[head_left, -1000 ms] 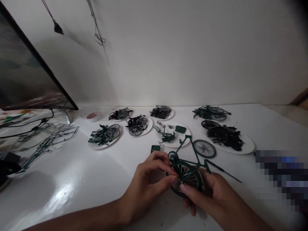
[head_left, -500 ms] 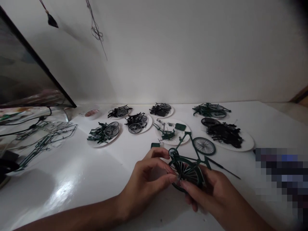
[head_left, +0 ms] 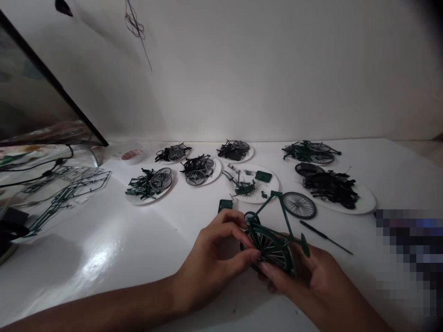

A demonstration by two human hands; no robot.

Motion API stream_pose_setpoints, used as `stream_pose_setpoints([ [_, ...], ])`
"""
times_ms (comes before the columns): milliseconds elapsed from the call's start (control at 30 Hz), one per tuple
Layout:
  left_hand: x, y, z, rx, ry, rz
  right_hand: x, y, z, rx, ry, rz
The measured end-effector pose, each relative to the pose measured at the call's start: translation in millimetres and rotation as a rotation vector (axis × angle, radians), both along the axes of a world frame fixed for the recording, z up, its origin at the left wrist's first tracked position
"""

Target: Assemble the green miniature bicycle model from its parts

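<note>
The left hand [head_left: 209, 263] pinches the green model bicycle [head_left: 272, 244] at its spoked wheel, thumb and fingertips nearly closed, while the right hand [head_left: 308, 272] curls around it from below, a steady grip for small work. Open white counter [head_left: 104, 272] lies to the left; a loose spoked wheel [head_left: 299, 205] and slim screwdriver [head_left: 325, 236] sit just beyond the bicycle

Model bicycle [head_left: 273, 244]: rolled flatter between the left hand [head_left: 211, 260] and right hand [head_left: 308, 276], spoked wheel turned further toward the camera.
Screwdriver [head_left: 325, 237]: now standing apart from the bicycle's right end.
Paper plates [head_left: 268, 197]: higher in frame beyond the bicycle as the view tips down.
</note>
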State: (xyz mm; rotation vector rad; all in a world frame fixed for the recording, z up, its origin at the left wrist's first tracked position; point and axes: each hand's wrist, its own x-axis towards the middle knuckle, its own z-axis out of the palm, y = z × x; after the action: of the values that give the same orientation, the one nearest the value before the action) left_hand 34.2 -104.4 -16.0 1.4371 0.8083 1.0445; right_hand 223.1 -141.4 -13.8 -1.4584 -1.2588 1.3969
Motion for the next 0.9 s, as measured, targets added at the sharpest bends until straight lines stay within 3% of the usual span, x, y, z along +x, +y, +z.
stream_pose_setpoints([
  [233, -3.9, 1.5, -0.3, 0.122, 0.018, 0.015, 12.6, 9.9, 13.6, 0.016, -0.035, 0.101],
  [433, -2.5, -5.4, 4.9, 0.326, 0.074, 0.059, 14.4, 15.2, 9.5, -0.037, 0.05, 0.173],
  [567, -3.2, -5.9, 4.9, 0.321, 0.105, 0.054, 16.0, 14.5, 4.5, -0.093, 0.113, 0.157],
  [900, -3.1, -2.9, 6.2, 0.321, 0.242, 0.059, 14.3, 14.9, 9.5, -0.06, 0.122, 0.147],
])
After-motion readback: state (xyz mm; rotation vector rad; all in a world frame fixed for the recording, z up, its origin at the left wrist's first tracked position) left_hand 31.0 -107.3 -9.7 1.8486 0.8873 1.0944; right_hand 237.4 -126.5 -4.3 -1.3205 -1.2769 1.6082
